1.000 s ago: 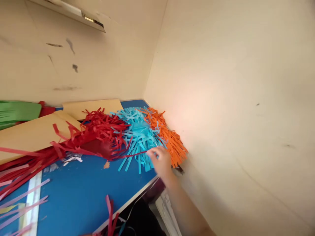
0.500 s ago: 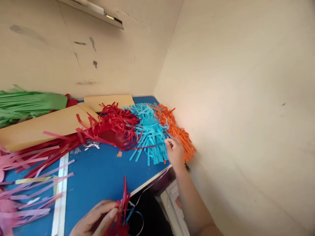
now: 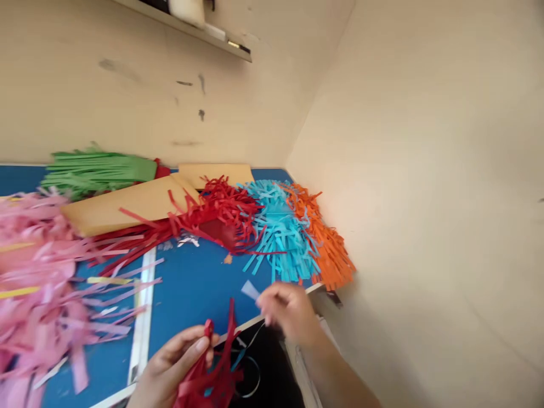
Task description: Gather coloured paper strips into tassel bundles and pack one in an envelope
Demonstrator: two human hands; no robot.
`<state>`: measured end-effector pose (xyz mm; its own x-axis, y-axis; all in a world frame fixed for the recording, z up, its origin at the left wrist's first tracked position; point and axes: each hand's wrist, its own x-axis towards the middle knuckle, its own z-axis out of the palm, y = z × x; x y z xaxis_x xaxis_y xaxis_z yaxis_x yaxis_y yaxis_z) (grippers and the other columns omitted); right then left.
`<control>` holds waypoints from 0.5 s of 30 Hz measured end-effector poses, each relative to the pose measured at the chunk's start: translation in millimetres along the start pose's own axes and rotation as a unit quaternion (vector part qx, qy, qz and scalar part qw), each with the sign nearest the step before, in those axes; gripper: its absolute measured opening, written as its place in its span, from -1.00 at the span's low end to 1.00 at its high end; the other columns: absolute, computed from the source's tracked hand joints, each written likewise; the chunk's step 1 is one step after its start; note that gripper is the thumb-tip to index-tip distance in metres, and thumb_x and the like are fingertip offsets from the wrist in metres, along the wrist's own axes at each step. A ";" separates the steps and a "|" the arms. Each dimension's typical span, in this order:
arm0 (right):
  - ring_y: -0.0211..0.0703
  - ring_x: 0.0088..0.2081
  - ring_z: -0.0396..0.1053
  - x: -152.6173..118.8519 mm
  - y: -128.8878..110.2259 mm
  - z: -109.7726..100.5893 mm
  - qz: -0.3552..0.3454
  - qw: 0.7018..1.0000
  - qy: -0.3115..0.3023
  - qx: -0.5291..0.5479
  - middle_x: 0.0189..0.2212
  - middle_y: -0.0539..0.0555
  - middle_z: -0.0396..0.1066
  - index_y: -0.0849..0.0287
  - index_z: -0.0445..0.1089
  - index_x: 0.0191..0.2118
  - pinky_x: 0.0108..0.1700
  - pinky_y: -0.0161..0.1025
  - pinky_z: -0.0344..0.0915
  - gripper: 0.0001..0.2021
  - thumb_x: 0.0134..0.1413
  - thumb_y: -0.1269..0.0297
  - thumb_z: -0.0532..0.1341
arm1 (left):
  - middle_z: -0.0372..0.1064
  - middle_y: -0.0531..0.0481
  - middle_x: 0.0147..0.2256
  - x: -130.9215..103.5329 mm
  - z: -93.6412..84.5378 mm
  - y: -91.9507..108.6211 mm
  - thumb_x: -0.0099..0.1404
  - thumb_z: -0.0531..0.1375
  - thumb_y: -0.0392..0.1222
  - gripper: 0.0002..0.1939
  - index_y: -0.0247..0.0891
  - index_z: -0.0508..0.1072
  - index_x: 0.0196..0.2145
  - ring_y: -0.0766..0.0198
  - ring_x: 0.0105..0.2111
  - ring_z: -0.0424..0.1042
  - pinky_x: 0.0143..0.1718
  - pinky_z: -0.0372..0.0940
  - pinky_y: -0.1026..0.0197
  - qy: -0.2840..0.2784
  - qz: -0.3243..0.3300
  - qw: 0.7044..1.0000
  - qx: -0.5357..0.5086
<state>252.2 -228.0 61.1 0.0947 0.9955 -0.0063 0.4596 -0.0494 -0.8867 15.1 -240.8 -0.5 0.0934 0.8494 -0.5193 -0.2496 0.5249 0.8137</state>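
Note:
My left hand (image 3: pixel 176 357) is closed near the front edge of the table, pinching a red paper tassel (image 3: pixel 208 371) by its twisted top. The tassel's loose strips hang down over a dark area. To its right, my right hand (image 3: pixel 289 311) has its fingers pinched together, and a pale, translucent strip (image 3: pixel 250 289) sticks out from them over the blue table (image 3: pixel 187 300). Motion blurs this hand a little. A thin white ribbon (image 3: pixel 255 335) runs below it, curling in a loop beneath the tassel.
Blue paper fringe (image 3: pixel 283 226) and orange fringe (image 3: pixel 331 249) lie at the right, against the wall. Red fringe (image 3: pixel 221 209), tan envelopes (image 3: pixel 136 205) and green fringe (image 3: pixel 102 170) are behind. Pink fringe (image 3: pixel 38 294) covers the left side. A shelf (image 3: pixel 187 25) juts from the wall.
My right hand has moved from the blue fringe down towards my left hand, with the pale strip now in its fingers. The view has turned left. My left hand still pinches the red tassel.

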 end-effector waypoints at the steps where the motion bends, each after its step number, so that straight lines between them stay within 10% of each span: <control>1: -0.33 -0.62 0.32 -11.0 -8.4 17.1 -0.011 0.998 -0.053 0.044 -0.57 -0.02 0.42 0.19 0.53 -0.44 -0.53 -0.40 0.25 -0.72 0.13 0.12 0.22 | 0.46 0.04 -0.60 -4.1 4.6 5.8 -0.22 0.48 0.16 -0.52 -0.22 0.56 -0.42 0.22 -0.47 0.48 -0.39 0.38 0.28 -0.013 -0.012 0.999 -0.027; 5: -0.35 -0.59 0.27 -29.7 -22.8 56.2 -0.037 0.988 -0.120 0.092 -0.60 -0.05 0.35 0.18 0.54 -0.49 -0.50 -0.41 0.18 -0.81 0.07 0.26 0.26 | 0.44 0.07 -0.61 -14.0 7.9 15.5 -0.18 0.48 0.14 -0.54 -0.25 0.53 -0.45 0.39 -0.57 0.34 -0.45 0.23 0.36 -0.043 -0.016 0.996 -0.071; 15: -0.33 -0.55 0.22 -28.2 -26.4 61.6 -0.038 0.993 -0.104 0.048 -0.62 -0.05 0.31 0.19 0.44 -0.58 -0.47 -0.39 0.12 -0.81 0.00 0.32 0.23 | 0.41 0.06 -0.61 -14.8 -14.5 11.2 -0.12 0.47 0.12 -0.55 -0.25 0.49 -0.41 0.35 -0.55 0.34 -0.45 0.19 0.32 -0.073 -0.038 0.993 -0.089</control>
<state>183.0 -249.7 56.2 -0.1255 0.9918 -0.0243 0.3722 0.0244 -0.9278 -3.0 -248.3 12.5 0.2537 0.8134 -0.5235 -0.4011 0.5809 0.7083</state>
